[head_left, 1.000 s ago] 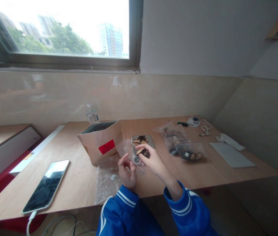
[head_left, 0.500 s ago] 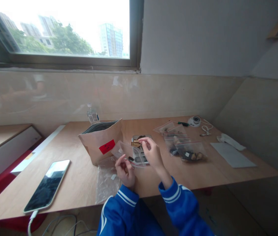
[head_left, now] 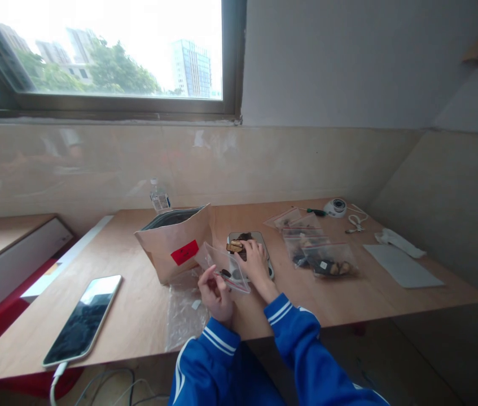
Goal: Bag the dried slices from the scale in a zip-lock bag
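Note:
My left hand [head_left: 215, 293] pinches a small clear zip bag [head_left: 222, 264] by its lower edge and holds it up, mouth toward the right. A dark piece lies inside the bag near the bottom. My right hand [head_left: 254, 260] reaches over a small scale [head_left: 264, 248] and its fingertips touch the brown and dark dried pieces [head_left: 239, 243] piled on the scale's plate. Whether it grips a piece I cannot tell. Both sleeves are blue with white stripes.
A brown paper pouch with a red label [head_left: 175, 243] stands open left of the scale. Filled zip bags [head_left: 323, 260] lie to the right, empty plastic bags [head_left: 185, 313] in front. A phone on a cable [head_left: 81, 319] lies at left; a grey sheet [head_left: 403, 266] at right.
My right hand left the bag's mouth and moved forward to the pile on the scale. The left hand kept the bag raised and hardly moved.

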Tool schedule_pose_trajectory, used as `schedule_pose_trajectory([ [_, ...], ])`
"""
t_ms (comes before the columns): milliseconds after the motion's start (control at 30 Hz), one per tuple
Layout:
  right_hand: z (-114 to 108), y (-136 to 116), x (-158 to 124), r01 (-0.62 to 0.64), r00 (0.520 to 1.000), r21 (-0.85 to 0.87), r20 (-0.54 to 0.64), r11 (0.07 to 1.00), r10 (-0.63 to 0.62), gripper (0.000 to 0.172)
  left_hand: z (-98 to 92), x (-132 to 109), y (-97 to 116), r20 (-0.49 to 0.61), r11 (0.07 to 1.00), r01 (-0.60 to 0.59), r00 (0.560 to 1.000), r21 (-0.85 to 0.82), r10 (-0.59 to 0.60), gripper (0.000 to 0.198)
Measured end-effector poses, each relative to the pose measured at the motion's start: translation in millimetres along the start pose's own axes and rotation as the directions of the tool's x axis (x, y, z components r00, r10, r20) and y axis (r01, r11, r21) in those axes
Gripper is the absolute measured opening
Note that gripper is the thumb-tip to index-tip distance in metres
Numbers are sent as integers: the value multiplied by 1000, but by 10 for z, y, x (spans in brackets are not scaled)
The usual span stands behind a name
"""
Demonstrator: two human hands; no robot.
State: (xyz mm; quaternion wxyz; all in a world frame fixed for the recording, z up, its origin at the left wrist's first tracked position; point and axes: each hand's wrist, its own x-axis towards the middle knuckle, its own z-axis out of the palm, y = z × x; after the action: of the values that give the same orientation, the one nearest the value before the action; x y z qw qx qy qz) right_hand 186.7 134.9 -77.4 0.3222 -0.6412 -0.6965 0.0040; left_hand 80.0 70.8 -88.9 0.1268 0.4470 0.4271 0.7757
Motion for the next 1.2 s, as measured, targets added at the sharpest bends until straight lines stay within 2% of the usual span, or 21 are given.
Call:
schedule_pose_trajectory([
  [200, -26, 267, 58, 115, 993, 76, 27, 990, -117, 32, 8, 2, 23, -1, 999, 46, 999, -5, -46, 24],
  [400, -81, 389, 173, 203, 974, 78, 90, 976, -209, 33, -8, -12, -21, 8, 998, 60, 998, 8, -60, 26],
  [600, -132, 419, 174, 188, 981, 256, 1, 948, -195, 32, -8, -17, -49, 20, 997, 76, 997, 8, -76, 25],
  [700, -245, 292, 155, 69, 995, 437, -97, 897, -29, 28, -6, -15, -52, 31, 996, 89, 996, 0, -89, 25],
  [800, -485, 12, 131, -50, 984, 654, -99, 754, 151, 27, -10, -24, -81, 38, 995, 100, 994, 10, -101, 26],
  [833, -583, -101, 119, -59, 988, 715, -56, 696, 141, 27, -13, -29, -96, 37, 995, 98, 994, 16, -99, 26],
  [900, -771, -316, 90, -52, 998, 784, 68, 619, -2, 26, -20, -42, -128, 38, 996, 87, 995, 24, -87, 25],
  [1000, -944, -545, 45, -6, 954, 749, 202, 663, -219, 23, -25, -57, -165, 46, 998, 64, 997, 19, -65, 25],
  [1100, -935, -651, 25, 72, 951, 637, 188, 768, -245, 24, -20, -65, -181, 37, 999, 51, 998, -4, -51, 22],
  [1200, -816, -724, 37, 107, 964, 555, 146, 825, -223, 26, -15, -69, -187, 27, 999, 46, 999, -23, -46, 21],
])
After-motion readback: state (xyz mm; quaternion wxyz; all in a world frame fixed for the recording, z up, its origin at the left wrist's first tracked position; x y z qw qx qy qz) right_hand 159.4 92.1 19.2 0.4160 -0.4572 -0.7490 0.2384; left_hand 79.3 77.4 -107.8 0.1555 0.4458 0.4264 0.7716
